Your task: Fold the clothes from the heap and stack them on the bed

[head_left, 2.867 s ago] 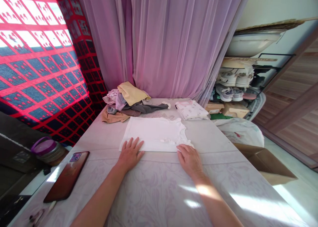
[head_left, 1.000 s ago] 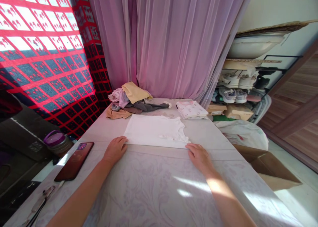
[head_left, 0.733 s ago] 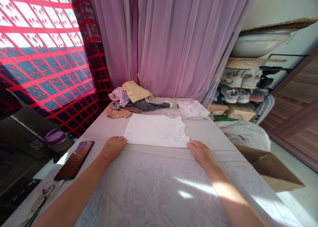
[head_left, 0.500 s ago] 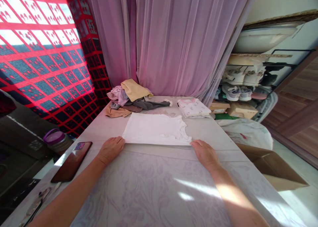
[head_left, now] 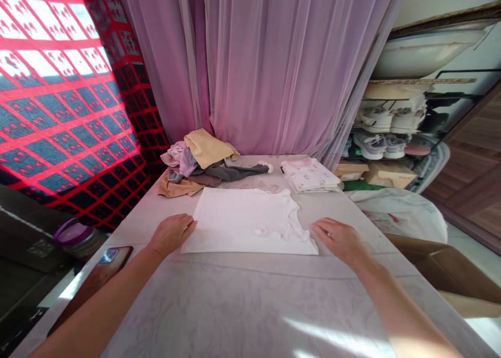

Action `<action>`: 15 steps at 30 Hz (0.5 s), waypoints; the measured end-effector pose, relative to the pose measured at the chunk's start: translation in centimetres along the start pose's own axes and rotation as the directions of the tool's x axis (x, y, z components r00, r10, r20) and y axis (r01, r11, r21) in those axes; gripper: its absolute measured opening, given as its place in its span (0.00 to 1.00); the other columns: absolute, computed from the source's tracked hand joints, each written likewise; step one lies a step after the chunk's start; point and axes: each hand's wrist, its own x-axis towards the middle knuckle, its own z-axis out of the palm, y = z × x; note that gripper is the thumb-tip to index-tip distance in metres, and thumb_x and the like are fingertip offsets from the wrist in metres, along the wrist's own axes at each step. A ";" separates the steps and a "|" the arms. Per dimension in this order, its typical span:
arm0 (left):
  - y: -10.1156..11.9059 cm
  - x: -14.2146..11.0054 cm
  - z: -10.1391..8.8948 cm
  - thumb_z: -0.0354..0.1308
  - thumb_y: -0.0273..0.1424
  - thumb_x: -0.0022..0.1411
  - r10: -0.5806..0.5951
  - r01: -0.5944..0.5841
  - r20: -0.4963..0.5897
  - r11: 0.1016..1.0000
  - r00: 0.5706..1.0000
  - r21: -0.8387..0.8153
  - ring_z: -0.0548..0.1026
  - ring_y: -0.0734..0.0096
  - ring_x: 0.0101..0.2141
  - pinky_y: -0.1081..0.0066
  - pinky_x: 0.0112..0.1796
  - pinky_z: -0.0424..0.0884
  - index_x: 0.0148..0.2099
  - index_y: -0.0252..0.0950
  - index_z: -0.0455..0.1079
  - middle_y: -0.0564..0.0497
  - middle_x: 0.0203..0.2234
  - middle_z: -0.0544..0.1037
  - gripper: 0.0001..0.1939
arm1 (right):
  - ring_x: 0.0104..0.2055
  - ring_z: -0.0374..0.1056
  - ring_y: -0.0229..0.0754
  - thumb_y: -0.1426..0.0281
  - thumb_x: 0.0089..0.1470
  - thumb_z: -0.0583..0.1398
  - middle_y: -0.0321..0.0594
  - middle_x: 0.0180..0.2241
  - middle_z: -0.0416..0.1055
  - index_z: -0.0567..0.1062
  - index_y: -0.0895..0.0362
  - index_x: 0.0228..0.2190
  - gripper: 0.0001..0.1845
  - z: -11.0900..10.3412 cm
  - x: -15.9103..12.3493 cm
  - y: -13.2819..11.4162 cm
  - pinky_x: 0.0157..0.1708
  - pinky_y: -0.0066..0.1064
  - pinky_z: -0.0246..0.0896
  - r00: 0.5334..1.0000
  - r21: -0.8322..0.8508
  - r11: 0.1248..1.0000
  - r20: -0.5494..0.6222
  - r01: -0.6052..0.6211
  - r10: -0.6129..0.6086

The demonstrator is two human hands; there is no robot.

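Note:
A white folded garment lies flat in the middle of the cloth-covered table. My left hand rests at the garment's left edge, fingers curled loosely against the cloth, touching its side. My right hand lies on the table at the garment's right edge, fingers stretched out and pointing at the neckline end. Neither hand lifts the garment.
A pile of unfolded clothes sits at the table's far left, a folded printed stack at the far right. A phone and a purple-lidded jar are at the left. A cardboard box and shoe rack stand right.
Both hands slid from the garment's near edge outward to its left and right sides. The view has shifted, so the garment appears closer.

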 end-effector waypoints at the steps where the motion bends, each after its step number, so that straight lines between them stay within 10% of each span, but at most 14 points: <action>1: -0.3 1.3 -0.1 0.41 0.36 0.67 -0.008 0.008 0.006 1.000 1.000 -0.011 0.76 0.63 0.36 0.66 0.39 0.68 0.36 0.37 0.71 0.47 0.33 0.78 0.18 | 0.31 0.71 0.38 0.61 0.59 0.51 0.35 0.35 0.77 0.79 0.50 0.31 0.17 0.1 1.4 0.2 0.31 0.27 0.61 0.999 0.021 0.999 0.002 -0.034 0.034; 7: -2.0 9.4 0.9 0.44 0.25 0.62 0.006 -0.006 0.059 1.000 0.998 -0.006 0.72 0.61 0.51 0.63 0.51 0.65 0.52 0.38 0.70 0.46 0.51 0.75 0.20 | 0.32 0.73 0.38 0.66 0.53 0.58 0.39 0.48 0.74 0.76 0.52 0.47 0.19 2.9 10.7 0.1 0.40 0.30 0.64 0.938 0.145 0.930 0.124 -0.339 0.322; 15: -3.6 15.4 3.7 0.44 0.29 0.63 -0.057 0.050 0.154 0.997 0.986 0.052 0.72 0.57 0.51 0.61 0.49 0.66 0.59 0.39 0.65 0.44 0.51 0.75 0.23 | 0.22 0.72 0.34 0.62 0.52 0.62 0.48 0.44 0.75 0.69 0.60 0.54 0.29 7.0 16.6 1.1 0.22 0.24 0.62 0.776 0.284 0.726 0.328 -0.626 0.540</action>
